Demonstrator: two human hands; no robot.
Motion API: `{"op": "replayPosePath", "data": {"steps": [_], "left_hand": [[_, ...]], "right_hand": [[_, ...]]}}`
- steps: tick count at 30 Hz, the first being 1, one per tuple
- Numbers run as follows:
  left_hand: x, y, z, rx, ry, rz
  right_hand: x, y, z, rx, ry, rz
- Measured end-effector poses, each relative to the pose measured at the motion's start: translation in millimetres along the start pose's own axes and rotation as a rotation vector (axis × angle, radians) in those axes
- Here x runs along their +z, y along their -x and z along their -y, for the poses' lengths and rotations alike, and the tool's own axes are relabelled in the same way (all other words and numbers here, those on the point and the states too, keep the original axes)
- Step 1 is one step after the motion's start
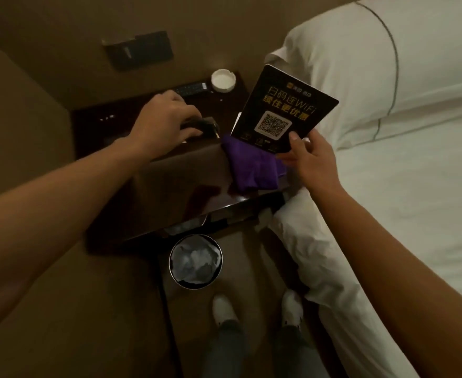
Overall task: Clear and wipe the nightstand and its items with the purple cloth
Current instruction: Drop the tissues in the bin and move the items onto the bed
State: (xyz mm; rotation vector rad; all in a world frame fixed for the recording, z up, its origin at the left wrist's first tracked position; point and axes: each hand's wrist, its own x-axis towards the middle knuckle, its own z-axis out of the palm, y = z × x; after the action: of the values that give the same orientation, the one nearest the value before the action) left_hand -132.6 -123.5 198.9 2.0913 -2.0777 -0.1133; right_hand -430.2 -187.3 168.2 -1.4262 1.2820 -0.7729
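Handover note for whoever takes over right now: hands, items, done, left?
Left hand: closed on a small dark object on the nightstand; can't identify it.
Right hand: holding the black WiFi QR card lifted above the top.
Purple cloth: lying folded at the nightstand's bed-side edge, unheld.
Remote and white ashtray: at the back.
Done: card lifted.
Left: clear the rest, wipe everything.

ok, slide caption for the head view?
Right hand lifts black QR-code WiFi card off dark wooden nightstand; left hand grips small dark object.

Dim, warm light; soft blur, wide-angle bending at the edges.
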Motion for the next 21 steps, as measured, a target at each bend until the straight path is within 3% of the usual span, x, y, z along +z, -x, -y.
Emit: {"op": "replayPosePath", "data": {"steps": [5, 13, 21], "left_hand": [[43.1, -24.9, -100.9, 0.178, 0.046, 0.057], [104.6, -37.9, -293.0, 0.527, 0.112, 0.134], [149.1, -6.5, -459.8, 0.639, 0.152, 0.217]], "right_hand": [[-94.2, 49.3, -52.1, 0.06, 0.113, -0.152], [-256.0, 145.6, -139.1, 0.197, 0.085, -0.417], [-372.7, 251.6, -207.0, 0.329, 0.064, -0.59]]}}
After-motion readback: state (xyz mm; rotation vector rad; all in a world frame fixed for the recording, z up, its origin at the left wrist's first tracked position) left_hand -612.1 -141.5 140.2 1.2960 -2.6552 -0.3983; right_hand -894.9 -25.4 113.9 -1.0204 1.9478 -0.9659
